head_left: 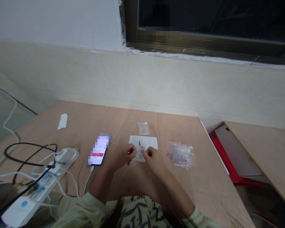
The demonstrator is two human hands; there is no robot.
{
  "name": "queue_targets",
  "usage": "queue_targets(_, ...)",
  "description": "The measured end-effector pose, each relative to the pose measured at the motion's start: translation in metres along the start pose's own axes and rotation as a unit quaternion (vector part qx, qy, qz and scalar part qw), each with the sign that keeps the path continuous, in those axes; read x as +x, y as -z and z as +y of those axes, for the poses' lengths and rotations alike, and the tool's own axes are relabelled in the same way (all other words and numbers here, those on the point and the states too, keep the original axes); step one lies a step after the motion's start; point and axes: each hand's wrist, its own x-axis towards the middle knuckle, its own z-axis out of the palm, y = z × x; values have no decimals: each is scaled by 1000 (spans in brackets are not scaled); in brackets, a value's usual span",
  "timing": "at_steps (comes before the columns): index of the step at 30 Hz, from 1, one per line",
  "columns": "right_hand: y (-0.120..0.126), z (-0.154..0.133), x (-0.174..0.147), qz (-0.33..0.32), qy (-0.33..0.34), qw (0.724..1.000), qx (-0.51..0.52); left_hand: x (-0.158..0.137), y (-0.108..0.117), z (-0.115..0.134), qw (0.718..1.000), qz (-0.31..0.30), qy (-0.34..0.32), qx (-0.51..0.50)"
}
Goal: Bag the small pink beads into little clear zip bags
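Over the near half of a white sheet of paper [154, 141] both hands work close together. My left hand [124, 155] is closed in a pinch at the sheet's left side; what its fingertips hold is too small to make out. My right hand [154, 160] is also closed, thumb against fingers, at the sheet's right side, beside small pinkish pieces [142, 148]. Whether those pieces are in its fingertips or on the paper I cannot tell. A small dark reddish piece [139, 143] lies on the paper beyond the hands.
Behind the paper lies a small clear bag [143, 128]. Clear plastic bags [184, 155] with pink beads [170, 155] are at the right. A phone [100, 150] on a charging cable and a power strip [45, 182] with tangled cables occupy the left. A white scrap [62, 121] lies far left.
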Motion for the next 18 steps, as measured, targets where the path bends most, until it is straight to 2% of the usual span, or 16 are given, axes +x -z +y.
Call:
queue_targets(3,-8,3,5,-51,1,993,108,4,-8,8,999,10,-40,28)
queue_targets(5,-13,7,8,-88,-21,981,170,4,-11,10,998,10,-49,34)
queue_targets(7,-15,14,11,-87,-49,974,202,2,-10,8,999,6,-43,23)
queue_targets(10,-11,22,13,-65,-62,966,241,-4,-4,-6,1000,14,-3,-20)
queue_targets(13,-7,26,13,-98,-69,952,282,-8,0,-31,993,88,40,-63)
queue_targets(14,-7,27,13,-118,-72,946,292,-9,0,-40,991,95,48,-77)
queue_targets(18,-15,31,16,-179,-97,930,307,-8,-3,-68,984,8,70,-164)
